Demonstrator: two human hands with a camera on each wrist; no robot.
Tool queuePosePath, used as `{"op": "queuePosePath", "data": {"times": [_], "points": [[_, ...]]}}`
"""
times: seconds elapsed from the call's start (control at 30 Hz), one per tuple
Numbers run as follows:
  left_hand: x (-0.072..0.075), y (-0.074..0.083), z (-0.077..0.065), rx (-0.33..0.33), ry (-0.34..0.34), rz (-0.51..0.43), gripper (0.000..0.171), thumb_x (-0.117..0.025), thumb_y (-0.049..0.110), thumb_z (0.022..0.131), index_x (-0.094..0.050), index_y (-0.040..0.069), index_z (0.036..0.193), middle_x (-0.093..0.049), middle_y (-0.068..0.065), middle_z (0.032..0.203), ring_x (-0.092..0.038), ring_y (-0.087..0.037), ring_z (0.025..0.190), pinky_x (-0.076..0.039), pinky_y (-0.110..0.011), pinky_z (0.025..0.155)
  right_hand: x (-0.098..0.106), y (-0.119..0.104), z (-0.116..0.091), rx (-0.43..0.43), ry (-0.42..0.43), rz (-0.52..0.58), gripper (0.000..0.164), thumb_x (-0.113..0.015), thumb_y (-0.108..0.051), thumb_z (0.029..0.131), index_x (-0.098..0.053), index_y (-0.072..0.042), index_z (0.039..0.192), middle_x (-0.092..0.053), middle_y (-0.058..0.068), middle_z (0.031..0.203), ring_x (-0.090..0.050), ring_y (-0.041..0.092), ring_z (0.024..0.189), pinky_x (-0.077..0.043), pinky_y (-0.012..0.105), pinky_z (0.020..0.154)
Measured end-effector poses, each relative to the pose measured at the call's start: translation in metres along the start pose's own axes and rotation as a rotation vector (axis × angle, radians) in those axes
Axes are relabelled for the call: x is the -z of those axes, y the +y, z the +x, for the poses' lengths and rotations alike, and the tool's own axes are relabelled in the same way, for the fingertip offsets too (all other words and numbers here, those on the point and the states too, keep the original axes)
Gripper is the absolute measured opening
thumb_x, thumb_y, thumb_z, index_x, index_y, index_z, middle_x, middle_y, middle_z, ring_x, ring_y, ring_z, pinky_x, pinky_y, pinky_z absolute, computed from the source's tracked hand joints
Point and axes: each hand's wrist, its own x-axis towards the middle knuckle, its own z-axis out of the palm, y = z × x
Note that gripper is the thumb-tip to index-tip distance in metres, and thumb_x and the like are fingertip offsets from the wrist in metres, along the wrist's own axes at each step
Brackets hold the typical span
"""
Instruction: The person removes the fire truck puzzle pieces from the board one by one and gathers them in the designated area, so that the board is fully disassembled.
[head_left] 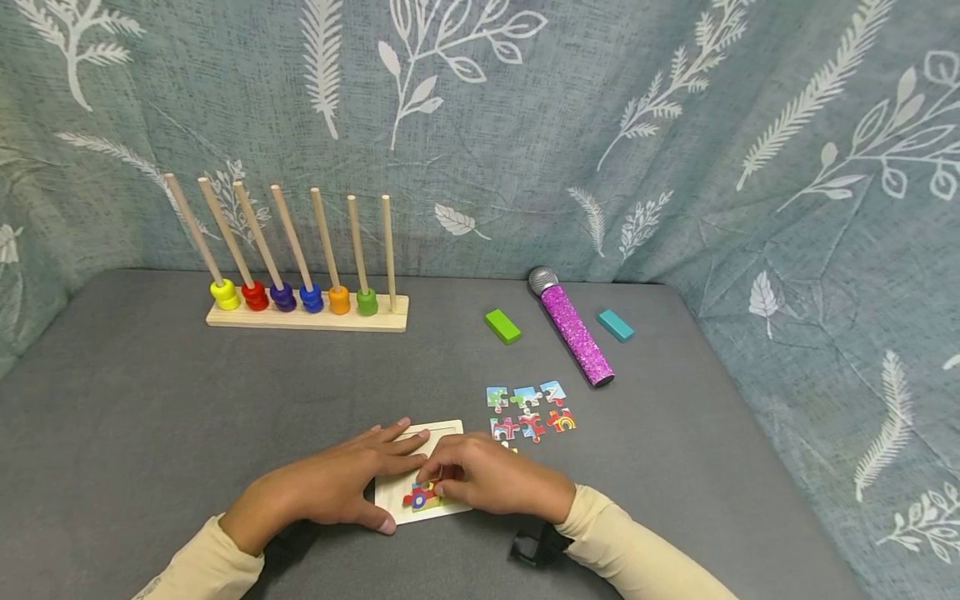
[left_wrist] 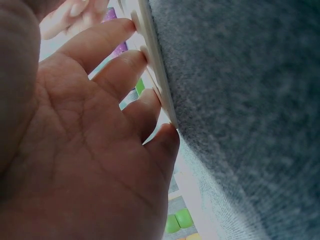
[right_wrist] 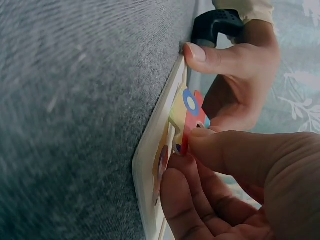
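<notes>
A small wooden puzzle tray (head_left: pixel 392 493) lies on the grey table in the head view. My left hand (head_left: pixel 326 482) rests on its left side, fingers spread, with the thumb at the near edge. Between thumb and fingers, my right hand (head_left: pixel 495 477) pinches a red and yellow jigsaw piece (right_wrist: pixel 186 117) with a blue ring, tilted over the tray. Beneath it, another jigsaw piece (right_wrist: pixel 161 167) sits in the tray near the right hand's fingertips. The right hand covers much of the tray's right side in the head view.
Several loose jigsaw pieces (head_left: pixel 531 425) lie right of the tray. Beyond them are a green block (head_left: pixel 502 327), a glittery purple microphone (head_left: pixel 576 333) and a teal block (head_left: pixel 616 325). A wooden peg stand (head_left: pixel 307 321) with coloured beads stands at the back left.
</notes>
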Motion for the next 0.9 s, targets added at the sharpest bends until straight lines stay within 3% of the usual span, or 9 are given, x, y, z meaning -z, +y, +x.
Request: {"op": "queuePosePath", "data": {"times": [0.53, 0.9], "points": [[-0.001, -0.002, -0.001, -0.028, 0.015, 0.01, 0.083, -0.077, 0.047, 0.077, -0.05, 0.004, 0.142, -0.031, -0.005, 0.156, -0.014, -0.035, 0.145, -0.015, -0.06, 0.112, -0.002, 0.005, -0.004, 0.029, 0.055, 0.152, 0.012, -0.068, -0.001, 0.088, -0.073, -0.01, 0.095, -0.065, -0.007, 0.087, -0.048, -0.006, 0.071, -0.044, 0.012, 0.064], [-0.001, 0.0, -0.001, -0.013, 0.016, 0.022, 0.08, -0.078, 0.044, 0.076, -0.051, 0.005, 0.141, -0.031, -0.005, 0.157, -0.014, -0.035, 0.145, -0.015, -0.058, 0.112, 0.005, 0.013, -0.02, -0.02, 0.066, 0.217, 0.015, -0.066, 0.001, 0.089, -0.074, -0.009, 0.098, -0.065, -0.006, 0.09, -0.051, -0.002, 0.076, -0.047, 0.016, 0.069]]}}
